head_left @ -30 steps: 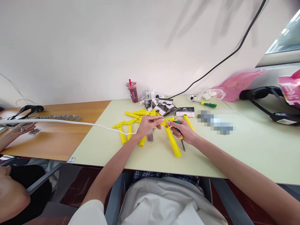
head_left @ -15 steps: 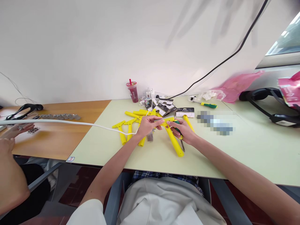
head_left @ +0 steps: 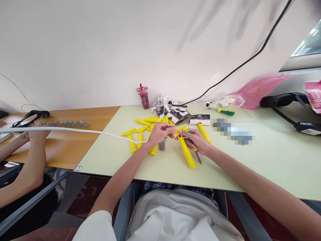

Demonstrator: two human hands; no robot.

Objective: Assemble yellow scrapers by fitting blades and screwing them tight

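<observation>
Both hands meet at the head of a yellow scraper (head_left: 187,152), whose handle slants down toward the table's front edge. My left hand (head_left: 160,133) pinches the left end of the head, where a thin pale strip shows along the top. My right hand (head_left: 198,141) grips the head's right side and also holds a green and yellow screwdriver (head_left: 198,157) in its palm, shaft pointing down. Left of the hands lie several yellow scrapers (head_left: 130,142), and a grey blade pack (head_left: 162,145) is just below my left hand. Another yellow handle (head_left: 203,132) lies beyond my right hand.
Black packaging cards (head_left: 175,115) lie behind the hands, near a red drink cup (head_left: 143,97). A second screwdriver (head_left: 226,112) and a black headset (head_left: 288,110) are at the right. A white cable (head_left: 100,132) crosses from the left, where another person's arms (head_left: 32,160) rest.
The screwdriver's shaft in my right hand has swung slightly outward to the right. At the left, the other person's arms have moved further into view over the wooden table.
</observation>
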